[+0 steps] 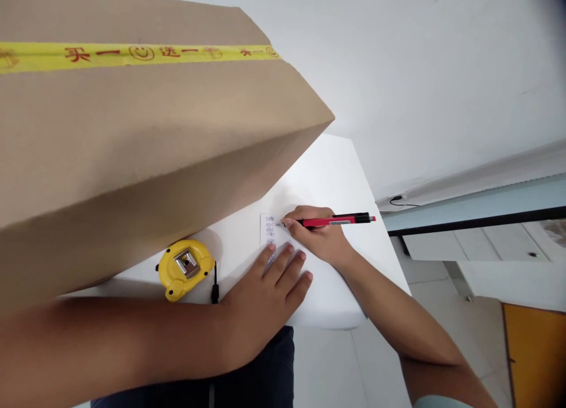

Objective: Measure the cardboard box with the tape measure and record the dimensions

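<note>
My right hand is closed around a red and black pen, its tip at a small slip of paper. Several lines of blue handwriting show on the slip, too small to read. Across the slip's lower part lies my left hand, flat with its fingers stretched out, covering some of the writing. Left of that hand, a yellow tape measure with a metal belt clip and a black wrist strap rests on the white table.
A large cardboard box sealed with yellow printed tape stands on the table at the left. Beyond the table is a white wall. A black cable shows at the right, and an orange-brown panel stands at lower right.
</note>
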Motion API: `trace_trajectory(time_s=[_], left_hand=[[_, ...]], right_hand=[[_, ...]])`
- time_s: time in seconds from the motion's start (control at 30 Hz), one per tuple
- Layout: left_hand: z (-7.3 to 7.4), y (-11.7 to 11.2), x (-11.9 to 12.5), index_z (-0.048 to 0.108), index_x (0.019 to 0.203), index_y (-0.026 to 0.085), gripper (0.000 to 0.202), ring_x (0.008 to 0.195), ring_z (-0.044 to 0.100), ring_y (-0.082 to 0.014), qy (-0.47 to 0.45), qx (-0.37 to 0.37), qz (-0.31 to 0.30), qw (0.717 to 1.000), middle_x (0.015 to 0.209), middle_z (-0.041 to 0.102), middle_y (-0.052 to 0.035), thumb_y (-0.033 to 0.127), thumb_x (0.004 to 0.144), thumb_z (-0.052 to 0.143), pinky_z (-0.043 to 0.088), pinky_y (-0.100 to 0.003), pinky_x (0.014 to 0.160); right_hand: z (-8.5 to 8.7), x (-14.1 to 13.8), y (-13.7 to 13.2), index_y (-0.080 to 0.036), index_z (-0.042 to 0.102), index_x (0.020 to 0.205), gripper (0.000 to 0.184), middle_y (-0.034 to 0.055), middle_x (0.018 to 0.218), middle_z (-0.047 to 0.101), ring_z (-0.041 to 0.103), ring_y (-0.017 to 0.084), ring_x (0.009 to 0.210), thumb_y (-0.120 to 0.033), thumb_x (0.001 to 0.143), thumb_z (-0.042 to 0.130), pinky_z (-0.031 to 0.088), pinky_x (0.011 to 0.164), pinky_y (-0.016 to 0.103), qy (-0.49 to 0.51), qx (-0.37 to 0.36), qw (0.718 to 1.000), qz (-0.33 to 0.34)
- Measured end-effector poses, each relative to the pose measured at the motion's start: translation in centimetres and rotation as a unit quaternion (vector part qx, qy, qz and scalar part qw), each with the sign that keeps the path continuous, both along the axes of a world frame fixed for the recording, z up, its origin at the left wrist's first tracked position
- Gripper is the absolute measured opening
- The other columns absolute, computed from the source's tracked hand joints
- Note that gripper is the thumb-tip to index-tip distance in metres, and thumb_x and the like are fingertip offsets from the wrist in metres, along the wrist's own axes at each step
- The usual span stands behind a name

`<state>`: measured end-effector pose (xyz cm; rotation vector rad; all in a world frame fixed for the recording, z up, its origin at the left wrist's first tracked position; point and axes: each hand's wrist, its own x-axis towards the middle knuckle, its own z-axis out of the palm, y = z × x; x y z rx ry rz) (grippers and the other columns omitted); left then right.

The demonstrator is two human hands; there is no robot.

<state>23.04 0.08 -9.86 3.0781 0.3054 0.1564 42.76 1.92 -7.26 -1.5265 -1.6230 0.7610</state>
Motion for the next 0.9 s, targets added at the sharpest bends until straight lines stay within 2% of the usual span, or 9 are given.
trace_trajectory(time_s=[0.23, 0.4, 0.9], left_hand=[[0.08, -0.13, -0.01, 0.041, 0.152, 0.015, 0.077, 0.149, 0.032, -0.039, 0.002, 0.003, 0.002, 1.0, 0.164, 0.031, -0.0169, 0.046, 0.086, 0.067, 0.024, -0.058, 0.121], [0.29, -0.04, -0.06, 0.04, 0.152, 0.015, 0.078, 0.149, 0.033, -0.0382, 0.013, 0.006, 0.001, 1.0, 0.164, 0.031, -0.0167, 0.047, 0.087, 0.066, 0.025, -0.058, 0.121], [0.33, -0.01, -0.08, 0.039, 0.152, 0.014, 0.078, 0.15, 0.031, -0.0395, 0.011, -0.003, -0.002, 1.0, 0.164, 0.03, -0.0174, 0.045, 0.087, 0.067, 0.025, -0.058, 0.121]], right_hand=[[-0.09, -0.14, -0.01, -0.021, 0.067, 0.07, 0.019, 0.0008, 0.07, 0.068, 0.061, 0.014, 0.062, -0.016, 0.086, 0.06, 0.05, 0.058, 0.029, -0.001, 0.028, 0.999, -0.016], [-0.06, -0.04, 0.0, -0.021, 0.067, 0.071, 0.018, 0.0014, 0.072, 0.068, 0.063, 0.015, 0.064, -0.017, 0.087, 0.06, 0.051, 0.061, 0.03, -0.015, 0.016, 1.0, 0.01], [-0.13, -0.07, 0.02, -0.022, 0.066, 0.069, 0.019, 0.0005, 0.069, 0.065, 0.058, 0.014, 0.061, -0.019, 0.087, 0.06, 0.049, 0.056, 0.03, -0.006, 0.021, 1.0, -0.019]])
